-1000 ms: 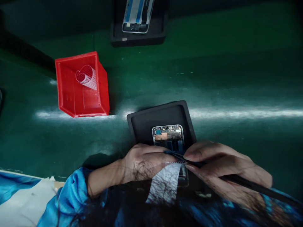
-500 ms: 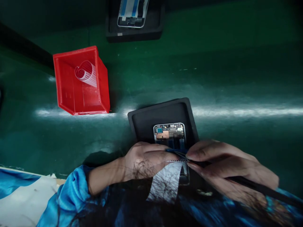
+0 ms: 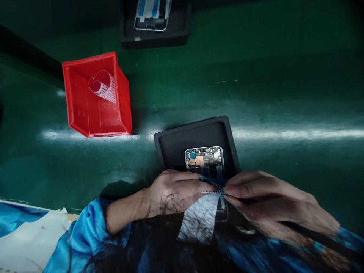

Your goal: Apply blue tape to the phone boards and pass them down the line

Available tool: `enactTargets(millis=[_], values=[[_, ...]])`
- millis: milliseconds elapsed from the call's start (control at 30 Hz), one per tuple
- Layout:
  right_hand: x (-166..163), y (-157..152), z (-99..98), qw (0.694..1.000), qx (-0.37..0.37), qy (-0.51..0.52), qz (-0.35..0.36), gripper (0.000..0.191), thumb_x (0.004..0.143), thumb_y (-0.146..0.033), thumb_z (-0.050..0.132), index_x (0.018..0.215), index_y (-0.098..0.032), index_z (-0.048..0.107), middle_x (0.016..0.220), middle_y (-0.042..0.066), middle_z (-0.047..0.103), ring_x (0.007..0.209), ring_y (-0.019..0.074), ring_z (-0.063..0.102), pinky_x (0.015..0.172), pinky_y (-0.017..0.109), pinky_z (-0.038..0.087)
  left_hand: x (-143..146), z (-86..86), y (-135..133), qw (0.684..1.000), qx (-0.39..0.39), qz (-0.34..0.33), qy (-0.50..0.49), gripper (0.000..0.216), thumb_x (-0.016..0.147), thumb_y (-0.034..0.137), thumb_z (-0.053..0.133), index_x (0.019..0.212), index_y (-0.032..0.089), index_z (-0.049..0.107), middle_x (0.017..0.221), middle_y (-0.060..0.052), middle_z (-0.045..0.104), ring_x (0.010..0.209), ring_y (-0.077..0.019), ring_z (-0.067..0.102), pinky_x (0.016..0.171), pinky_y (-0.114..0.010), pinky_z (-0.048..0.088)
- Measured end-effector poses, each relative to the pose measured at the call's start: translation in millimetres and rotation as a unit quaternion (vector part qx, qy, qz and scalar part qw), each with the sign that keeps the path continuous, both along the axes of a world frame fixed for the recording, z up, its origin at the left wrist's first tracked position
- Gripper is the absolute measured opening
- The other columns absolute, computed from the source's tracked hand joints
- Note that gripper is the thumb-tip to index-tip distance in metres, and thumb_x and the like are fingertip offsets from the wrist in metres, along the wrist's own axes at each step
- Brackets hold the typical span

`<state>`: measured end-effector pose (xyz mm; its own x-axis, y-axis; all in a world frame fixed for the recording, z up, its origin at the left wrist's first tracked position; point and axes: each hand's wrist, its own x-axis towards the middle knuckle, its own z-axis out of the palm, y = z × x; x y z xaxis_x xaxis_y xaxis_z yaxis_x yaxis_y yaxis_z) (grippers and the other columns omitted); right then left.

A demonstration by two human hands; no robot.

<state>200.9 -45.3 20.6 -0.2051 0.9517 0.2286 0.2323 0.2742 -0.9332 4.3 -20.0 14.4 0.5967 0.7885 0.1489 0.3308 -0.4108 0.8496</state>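
Observation:
My left hand point(image 3: 176, 189) is closed on a white strip with a row of small holes along its edge point(image 3: 199, 218); the strip hangs down over the phone. Between thumb and fingers, my right hand point(image 3: 267, 201) grips dark tweezers point(image 3: 220, 185), their thin tips reaching the strip's top edge. Whether anything sits between the tips is too small to tell. Under both hands lies an opened phone point(image 3: 203, 157), its circuit board bare at the top and its middle hidden by my fingers. The phone rests in a black tray point(image 3: 193, 136). Dark hair blurs the lower view.
A red bin point(image 3: 123, 102) holding a curled white perforated sheet point(image 3: 106, 89) stands to the left on the green table point(image 3: 270, 94). At the back, a second black tray point(image 3: 155, 41) carries another opened phone point(image 3: 152, 17). A white surface point(image 3: 31, 242) shows at lower left.
The view has shifted slightly. My right hand has moved a little, the tweezers' tips still at the strip's edge. My left hand keeps its hold on the strip.

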Motion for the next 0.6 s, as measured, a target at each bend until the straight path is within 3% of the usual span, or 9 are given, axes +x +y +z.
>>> enactTargets(millis=[100,400,600], values=[[1.3,3.4,1.7,0.999,0.014,-0.021,0.041,0.019,0.062,-0.012,0.07,0.065,-0.026,0.057,0.075,-0.003,0.067,0.072,0.0117,0.068,0.053,0.019,0.062,-0.5,-0.4,0.0,1.0,-0.017,0.004,-0.004,0.016,0.071,0.019,0.047,0.083,0.016,0.057,0.08,0.003,0.062,0.071,-0.0047,0.058,0.072,-0.011,0.047],[-2.6,5.9,-1.8,0.999,-0.011,0.04,0.006,0.017,0.064,-0.01,0.068,0.063,-0.023,0.056,0.077,-0.003,0.065,0.068,0.0129,0.068,0.054,0.027,0.061,-0.6,-1.6,0.1,0.998,-0.061,-0.012,-0.019,0.018,0.071,0.017,0.047,0.085,0.015,0.057,0.083,0.001,0.062,0.073,-0.0056,0.057,0.072,-0.012,0.048],[-2.3,8.8,-0.9,0.999,-0.012,0.041,0.019,0.023,0.06,-0.004,0.066,0.062,-0.022,0.053,0.081,-0.004,0.064,0.066,0.0111,0.067,0.057,0.025,0.061,0.2,-0.7,0.5,0.998,-0.053,-0.007,-0.019,0.017,0.07,0.017,0.049,0.084,0.015,0.057,0.081,0.001,0.063,0.072,-0.0068,0.058,0.071,-0.014,0.049]])
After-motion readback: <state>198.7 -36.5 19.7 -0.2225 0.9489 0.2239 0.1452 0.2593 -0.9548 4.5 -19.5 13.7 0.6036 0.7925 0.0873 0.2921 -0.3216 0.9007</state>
